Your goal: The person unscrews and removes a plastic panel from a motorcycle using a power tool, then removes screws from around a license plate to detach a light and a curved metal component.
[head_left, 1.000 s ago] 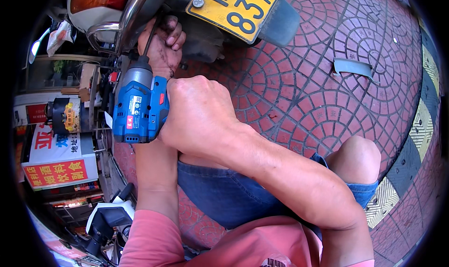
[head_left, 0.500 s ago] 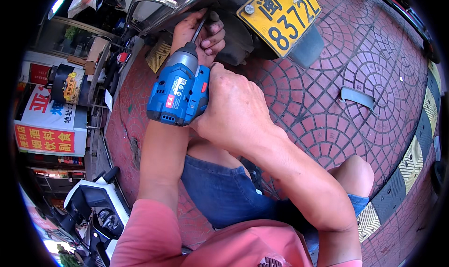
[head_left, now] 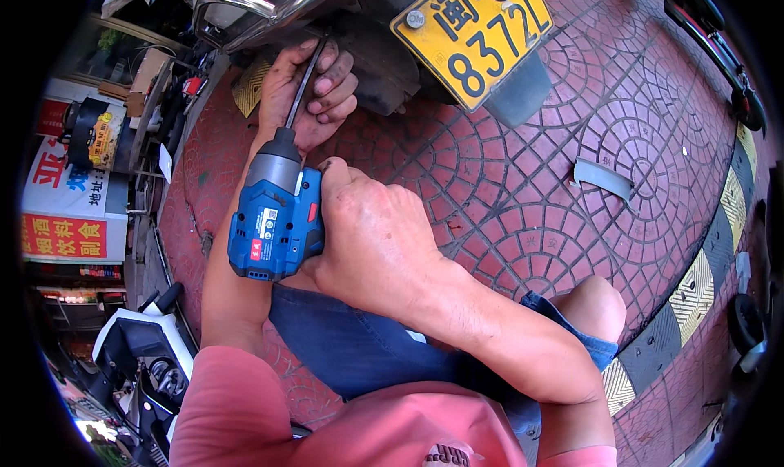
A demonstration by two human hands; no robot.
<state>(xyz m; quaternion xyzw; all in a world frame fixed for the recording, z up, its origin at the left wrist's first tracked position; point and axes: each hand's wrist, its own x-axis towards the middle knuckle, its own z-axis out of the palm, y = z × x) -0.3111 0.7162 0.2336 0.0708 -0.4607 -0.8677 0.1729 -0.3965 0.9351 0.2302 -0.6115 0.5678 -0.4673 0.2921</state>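
Observation:
My right hand (head_left: pixel 380 242) is wrapped round the handle of a blue cordless driver (head_left: pixel 273 226). From its dark chuck a long metal driver bit (head_left: pixel 302 91) points up and away, toward the underside of a motorbike's rear. My left hand (head_left: pixel 322 91) is palm up beyond the driver, its smudged fingers curled and closed about the far part of the bit. Whether a screw sits at the tip is too small to tell. Just above the fingers are a chrome rail (head_left: pixel 286 13) and a dark mudguard (head_left: pixel 380 75).
A yellow number plate (head_left: pixel 474 42) hangs to the right of the mudguard. On the red paving lies a grey curved plastic piece (head_left: pixel 603 179). A yellow-and-black ramp strip (head_left: pixel 694 287) runs along the right. A white scooter (head_left: pixel 147 361) and shop signs (head_left: pixel 69 173) stand at left.
The driver and both hands have drawn back toward me and left in view, and more of the bit shows. The whole scene has also shifted left a little.

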